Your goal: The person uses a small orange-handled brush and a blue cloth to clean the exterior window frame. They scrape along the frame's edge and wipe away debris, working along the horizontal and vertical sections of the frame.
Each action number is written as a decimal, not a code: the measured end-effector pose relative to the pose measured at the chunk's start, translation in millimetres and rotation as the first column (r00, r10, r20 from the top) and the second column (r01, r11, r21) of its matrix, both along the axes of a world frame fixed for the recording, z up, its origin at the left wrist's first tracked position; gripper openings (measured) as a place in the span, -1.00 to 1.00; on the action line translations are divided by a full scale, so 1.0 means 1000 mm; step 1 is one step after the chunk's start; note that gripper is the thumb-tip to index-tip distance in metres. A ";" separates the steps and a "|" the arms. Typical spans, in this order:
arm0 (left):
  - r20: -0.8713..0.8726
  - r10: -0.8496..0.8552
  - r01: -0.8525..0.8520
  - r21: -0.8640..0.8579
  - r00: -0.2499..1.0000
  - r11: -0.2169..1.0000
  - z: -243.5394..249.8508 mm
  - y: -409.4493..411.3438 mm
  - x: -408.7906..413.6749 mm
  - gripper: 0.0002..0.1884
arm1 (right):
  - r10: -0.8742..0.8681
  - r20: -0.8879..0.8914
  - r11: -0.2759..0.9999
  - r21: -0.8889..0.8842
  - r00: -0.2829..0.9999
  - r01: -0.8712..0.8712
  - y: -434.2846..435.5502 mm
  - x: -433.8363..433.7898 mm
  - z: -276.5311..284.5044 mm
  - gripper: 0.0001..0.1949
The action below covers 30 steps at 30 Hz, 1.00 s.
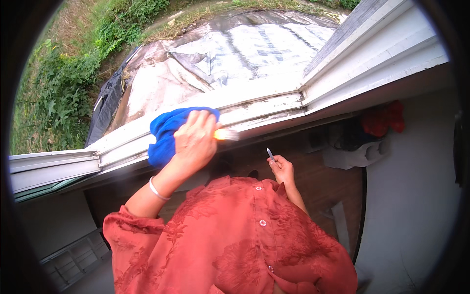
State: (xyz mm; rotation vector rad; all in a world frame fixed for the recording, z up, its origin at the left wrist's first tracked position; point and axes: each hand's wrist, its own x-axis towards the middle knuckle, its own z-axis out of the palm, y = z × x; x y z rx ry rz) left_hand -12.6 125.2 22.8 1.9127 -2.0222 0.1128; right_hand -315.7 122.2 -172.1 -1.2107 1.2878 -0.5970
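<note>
My left hand [196, 137] grips a blue cloth [165, 132] against the white window sill track [128, 149]. From the same hand a brush [227, 135] sticks out to the right, with an orange-yellow part near the fingers and pale, blurred bristles. My right hand [282, 169] is lower and further right, inside the room, away from the sill. Between its thumb and fingers is a slim, pale tool [270, 153], its tip pointing up; its exact kind cannot be told. Dark dirt marks the sill track's right part [268, 107], near the frame corner.
The white side frame [374, 55] rises at the right. Outside lie pale sheeting [249, 51] and green plants [62, 95]. Indoors, a red item [383, 119] sits on a white object [352, 156] at the right. A metal rack [75, 257] is at the lower left.
</note>
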 end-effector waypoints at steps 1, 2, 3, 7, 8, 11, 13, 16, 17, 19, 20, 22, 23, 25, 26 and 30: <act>-0.033 -0.019 0.019 -0.008 0.999 1.000 -0.003 -0.011 -0.009 -0.91 | 0.013 -0.019 1.000 -0.012 1.000 -0.013 -0.003 -0.002 0.001 -0.89; -0.049 -0.051 0.050 -0.014 0.997 0.999 -0.005 -0.022 -0.020 -0.91 | -0.015 -0.059 0.999 -0.045 0.998 0.012 -0.005 -0.004 0.001 -0.88; -0.064 -0.089 0.088 -0.020 0.994 0.996 -0.006 -0.034 -0.031 -0.91 | -0.014 -0.097 0.999 -0.052 0.995 0.009 -0.007 -0.011 0.000 -0.87; -0.148 -0.181 0.164 -0.122 0.972 0.979 -0.013 -0.077 -0.077 -0.91 | -0.089 -0.034 0.993 -0.082 0.995 0.086 -0.009 -0.030 0.012 -0.88; -0.170 -0.194 0.173 -0.132 0.966 0.976 -0.016 -0.086 -0.086 -0.91 | -0.101 -0.033 0.991 -0.091 0.994 0.098 -0.008 -0.036 0.017 -0.88; -0.214 -0.227 0.193 -0.167 0.950 0.967 -0.023 -0.110 -0.105 -0.88 | -0.167 0.032 0.976 -0.137 0.985 0.170 0.003 -0.058 0.020 -0.89; -0.242 -0.217 0.182 -0.160 0.946 0.970 -0.024 -0.124 -0.117 -0.84 | -0.198 0.071 0.970 -0.132 0.978 0.206 0.015 -0.077 0.021 -0.91; -0.295 -0.122 0.106 -0.069 0.948 0.992 -0.019 -0.139 -0.126 -0.76 | -0.259 0.142 0.948 -0.152 0.955 0.279 0.032 -0.096 0.023 -0.91; -0.361 -0.079 0.079 -0.014 0.929 0.997 -0.019 -0.136 -0.123 -0.75 | -0.260 0.154 0.948 -0.147 0.953 0.282 0.040 -0.097 0.023 -0.91; -0.489 -0.012 0.063 0.087 0.872 0.994 -0.020 -0.137 -0.117 -0.74 | -0.283 0.172 0.939 -0.151 0.944 0.309 0.052 -0.105 0.022 -0.91; -0.582 0.007 0.033 0.058 0.813 0.998 -0.020 -0.136 -0.111 -0.72 | -0.283 0.137 0.935 -0.182 0.949 0.305 0.055 -0.107 0.019 -0.90; -0.912 -0.110 0.162 -0.049 0.396 0.986 -0.023 -0.128 -0.090 -0.69 | -0.273 0.168 0.934 -0.190 0.947 0.303 0.060 -0.112 0.014 -0.88; -0.976 -0.083 0.211 -0.040 0.201 0.977 -0.005 -0.115 -0.092 -0.68 | -0.286 0.179 0.929 -0.191 0.941 0.318 0.062 -0.117 0.011 -0.87; -0.979 -0.200 0.202 -0.201 -0.026 0.959 0.038 -0.084 -0.098 -0.69 | -0.277 0.126 0.931 -0.211 0.953 0.298 0.066 -0.123 0.007 -0.83; -0.975 -0.140 0.215 -0.175 -0.171 0.961 0.067 -0.067 -0.108 -0.71 | -0.279 0.091 0.931 -0.220 0.956 0.293 0.068 -0.128 0.006 -0.81; -0.965 0.141 0.464 0.232 0.223 0.855 0.041 -0.063 -0.080 -0.72 | -0.192 -0.003 0.981 -0.019 0.981 0.192 0.077 -0.130 0.021 -0.75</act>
